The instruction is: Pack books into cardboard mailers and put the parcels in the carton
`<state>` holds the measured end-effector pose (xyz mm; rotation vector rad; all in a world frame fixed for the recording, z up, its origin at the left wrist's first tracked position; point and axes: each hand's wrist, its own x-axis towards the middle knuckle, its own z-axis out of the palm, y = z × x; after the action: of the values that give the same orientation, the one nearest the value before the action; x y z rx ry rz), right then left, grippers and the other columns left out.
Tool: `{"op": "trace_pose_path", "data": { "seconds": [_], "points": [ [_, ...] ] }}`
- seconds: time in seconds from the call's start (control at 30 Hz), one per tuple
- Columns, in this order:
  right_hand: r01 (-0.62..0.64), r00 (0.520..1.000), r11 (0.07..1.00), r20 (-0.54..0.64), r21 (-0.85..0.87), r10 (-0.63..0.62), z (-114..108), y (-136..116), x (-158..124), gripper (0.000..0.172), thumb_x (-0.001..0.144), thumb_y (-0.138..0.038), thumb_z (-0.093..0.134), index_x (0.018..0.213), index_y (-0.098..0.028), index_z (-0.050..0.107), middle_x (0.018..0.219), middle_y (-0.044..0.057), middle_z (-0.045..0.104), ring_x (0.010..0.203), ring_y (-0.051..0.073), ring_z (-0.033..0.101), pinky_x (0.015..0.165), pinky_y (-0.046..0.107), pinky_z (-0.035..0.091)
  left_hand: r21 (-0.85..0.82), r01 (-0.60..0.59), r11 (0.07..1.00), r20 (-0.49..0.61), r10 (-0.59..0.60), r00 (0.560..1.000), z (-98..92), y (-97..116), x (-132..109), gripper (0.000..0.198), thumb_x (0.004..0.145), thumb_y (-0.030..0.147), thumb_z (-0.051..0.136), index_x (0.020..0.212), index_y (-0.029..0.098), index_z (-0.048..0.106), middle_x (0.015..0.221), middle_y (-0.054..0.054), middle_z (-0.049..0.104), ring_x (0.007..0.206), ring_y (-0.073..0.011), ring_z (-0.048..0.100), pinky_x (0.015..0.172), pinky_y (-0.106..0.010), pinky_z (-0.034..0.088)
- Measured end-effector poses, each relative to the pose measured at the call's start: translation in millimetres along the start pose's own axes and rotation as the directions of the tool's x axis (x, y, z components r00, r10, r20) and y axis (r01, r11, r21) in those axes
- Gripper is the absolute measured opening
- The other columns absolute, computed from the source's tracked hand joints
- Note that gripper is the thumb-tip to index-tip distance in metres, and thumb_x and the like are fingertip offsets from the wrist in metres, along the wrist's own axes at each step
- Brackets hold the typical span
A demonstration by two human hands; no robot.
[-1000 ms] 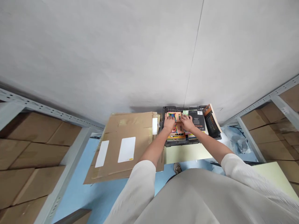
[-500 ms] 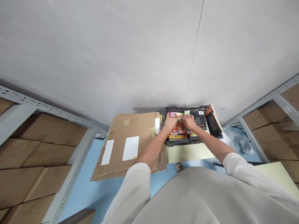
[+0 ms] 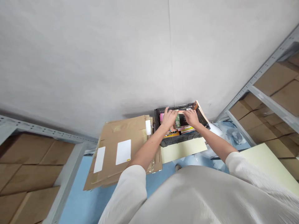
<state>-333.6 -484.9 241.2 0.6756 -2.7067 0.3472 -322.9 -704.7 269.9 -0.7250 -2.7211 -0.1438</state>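
A dark plastic crate (image 3: 174, 142) full of books stands against the white wall, on a pale yellow table. My left hand (image 3: 168, 118) and my right hand (image 3: 192, 117) are both inside it, fingers curled on the two ends of a small book with a green cover (image 3: 178, 120) lifted over the pile. Colourful books (image 3: 171, 134) lie below my hands. An orange and black book (image 3: 201, 112) leans tilted at the crate's right side.
Flattened cardboard boxes (image 3: 121, 149) with white labels lie left of the crate. Grey metal shelving (image 3: 268, 99) with brown cartons stands at right, and more at left (image 3: 35, 161). The pale yellow table top (image 3: 182, 150) sits over a blue floor (image 3: 79, 202).
The view has swung and tilted, shifting the crate up. My hands have moved toward the crate's far side and now hold a green-covered book between them, above the pile.
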Motion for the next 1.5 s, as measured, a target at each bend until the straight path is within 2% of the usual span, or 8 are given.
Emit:
{"op": "trace_pose_path", "data": {
  "seconds": [0.17,0.3,0.5,0.73,0.93,1.17,1.4,1.5],
  "points": [
    [-0.101,0.995,0.994,-0.020,-0.043,0.100,-55.3,48.0,-44.9,0.044,0.116,-0.028,0.035,0.135,-0.019,0.074,0.130,0.016,0.076,0.118,0.033,0.053,0.103,0.045,0.031,-0.029,-0.106,0.994,-0.016,0.105,0.994,-14.8,59.2,33.9,0.039,0.104,0.011,0.047,0.134,0.021,0.069,0.126,-0.016,0.075,0.126,-0.0326,0.063,0.127,-0.056,0.031],
    [-0.234,0.971,0.968,0.017,-0.095,0.237,-102.3,91.2,-101.8,0.046,0.114,-0.028,0.037,0.147,-0.021,0.068,0.144,0.017,0.071,0.124,0.037,0.050,0.107,0.049,0.029,-0.066,-0.208,0.976,0.014,0.209,0.978,-17.3,128.8,65.1,0.044,0.104,0.011,0.046,0.141,0.021,0.066,0.133,-0.018,0.071,0.131,-0.0347,0.059,0.127,-0.058,0.028],
    [-0.414,0.909,0.900,-0.015,-0.137,0.416,-161.4,152.6,-233.0,0.048,0.113,-0.025,0.037,0.151,-0.022,0.066,0.142,0.016,0.071,0.124,0.037,0.048,0.107,0.049,0.028,-0.089,-0.395,0.914,0.068,0.401,0.913,1.5,273.1,93.6,0.045,0.104,0.010,0.041,0.139,0.020,0.067,0.125,-0.018,0.071,0.123,-0.0347,0.060,0.121,-0.054,0.032],
    [-0.627,0.776,0.759,-0.050,-0.179,0.629,-213.1,209.4,-404.9,0.050,0.116,-0.028,0.030,0.144,-0.019,0.070,0.137,0.017,0.073,0.121,0.035,0.048,0.102,0.046,0.030,-0.195,-0.524,0.829,0.124,0.551,0.825,38.0,456.4,95.5,0.044,0.105,0.010,0.038,0.134,0.020,0.070,0.125,-0.019,0.070,0.121,-0.0342,0.059,0.106,-0.049,0.039],
    [-0.767,0.626,0.606,-0.036,-0.212,0.779,-232.2,234.8,-521.6,0.049,0.116,-0.027,0.029,0.139,-0.017,0.072,0.130,0.018,0.075,0.117,0.035,0.050,0.096,0.044,0.032,-0.268,-0.653,0.708,0.158,0.701,0.695,70.9,574.2,88.2,0.040,0.109,0.017,0.039,0.130,0.021,0.073,0.125,-0.018,0.069,0.120,-0.0333,0.059,0.101,-0.047,0.039],
    [-0.879,0.432,0.424,0.011,-0.218,0.902,-220.6,253.2,-595.1,0.048,0.116,-0.027,0.031,0.131,-0.019,0.075,0.122,0.018,0.075,0.110,0.034,0.055,0.090,0.043,0.034,-0.365,-0.743,0.561,0.200,0.827,0.526,121.0,651.2,93.1,0.039,0.111,0.019,0.038,0.124,0.024,0.075,0.123,-0.016,0.070,0.119,-0.0320,0.060,0.100,-0.046,0.040],
    [-0.930,0.259,0.272,0.085,-0.247,0.962,-185.8,281.7,-624.9,0.044,0.112,-0.018,0.034,0.128,-0.015,0.075,0.122,0.018,0.075,0.113,0.034,0.057,0.092,0.043,0.034,-0.448,-0.795,0.409,0.230,0.912,0.339,184.5,691.1,114.5,0.037,0.110,0.016,0.040,0.123,0.022,0.075,0.123,-0.016,0.070,0.119,-0.0302,0.060,0.102,-0.044,0.041],
    [-0.950,0.192,0.214,0.115,-0.227,0.975,-169.4,294.3,-629.0,0.043,0.108,-0.013,0.038,0.129,-0.014,0.076,0.121,0.019,0.075,0.113,0.034,0.057,0.095,0.043,0.034,-0.470,-0.799,0.375,0.253,0.924,0.285,207.9,699.9,121.0,0.038,0.109,0.015,0.039,0.124,0.020,0.074,0.124,-0.016,0.070,0.120,-0.0304,0.061,0.103,-0.045,0.042]
  ]
}}
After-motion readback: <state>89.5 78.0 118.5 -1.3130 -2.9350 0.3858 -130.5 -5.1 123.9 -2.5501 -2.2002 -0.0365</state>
